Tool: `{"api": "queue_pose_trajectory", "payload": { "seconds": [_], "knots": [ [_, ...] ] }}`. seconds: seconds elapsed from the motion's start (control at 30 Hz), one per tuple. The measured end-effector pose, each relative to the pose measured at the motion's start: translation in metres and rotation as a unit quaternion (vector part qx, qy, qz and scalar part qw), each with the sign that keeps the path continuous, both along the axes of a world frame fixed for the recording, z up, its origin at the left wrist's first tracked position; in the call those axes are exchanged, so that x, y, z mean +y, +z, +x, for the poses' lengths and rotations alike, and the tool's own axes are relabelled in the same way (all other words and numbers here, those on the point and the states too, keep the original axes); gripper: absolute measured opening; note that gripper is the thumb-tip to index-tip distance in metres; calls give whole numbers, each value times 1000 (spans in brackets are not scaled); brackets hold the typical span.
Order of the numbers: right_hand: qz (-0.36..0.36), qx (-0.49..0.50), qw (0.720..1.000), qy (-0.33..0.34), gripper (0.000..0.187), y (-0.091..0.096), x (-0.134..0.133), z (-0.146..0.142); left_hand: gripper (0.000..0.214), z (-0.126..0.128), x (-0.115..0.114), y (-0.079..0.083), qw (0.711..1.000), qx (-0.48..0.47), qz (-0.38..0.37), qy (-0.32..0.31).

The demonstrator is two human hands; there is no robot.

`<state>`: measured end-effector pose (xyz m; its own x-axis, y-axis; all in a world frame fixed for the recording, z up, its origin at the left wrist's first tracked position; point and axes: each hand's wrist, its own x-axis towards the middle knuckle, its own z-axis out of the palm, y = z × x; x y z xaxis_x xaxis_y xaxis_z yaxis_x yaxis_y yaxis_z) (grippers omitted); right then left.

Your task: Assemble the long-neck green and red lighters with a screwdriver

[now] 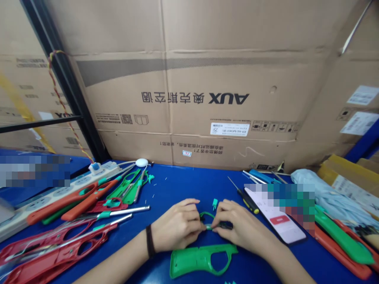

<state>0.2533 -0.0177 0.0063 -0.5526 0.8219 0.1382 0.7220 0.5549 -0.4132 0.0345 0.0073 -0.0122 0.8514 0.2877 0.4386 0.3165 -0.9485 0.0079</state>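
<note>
My left hand (177, 227) and my right hand (237, 227) meet over the blue table, fingers pinched together on a small green part with a curved loop (207, 216) and a dark tip. A black band circles my left wrist. Just in front of my hands lies a green plastic handle shell (201, 260) with a finger opening. A tiny green clip (214, 203) stands on the table just behind my fingers.
Red and orange handle shells (56, 244), green shells (127, 189) and metal rods (130, 211) lie at the left by a white power strip (44, 197). Right: a screwdriver (244, 197), a phone (278, 221), green and orange parts (340, 236). A cardboard box wall (192, 98) stands behind.
</note>
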Motion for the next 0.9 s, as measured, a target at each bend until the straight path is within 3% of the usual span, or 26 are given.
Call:
{"api": "queue_pose_trajectory", "payload": {
  "seconds": [0.4,0.9],
  "knots": [
    [-33,34,999,-8,11,0,-2,1,15,2,0,0,998,0,-59,24],
    [5,36,999,3,10,-5,-2,-4,14,3,0,-2,999,-3,-29,34]
  ]
}}
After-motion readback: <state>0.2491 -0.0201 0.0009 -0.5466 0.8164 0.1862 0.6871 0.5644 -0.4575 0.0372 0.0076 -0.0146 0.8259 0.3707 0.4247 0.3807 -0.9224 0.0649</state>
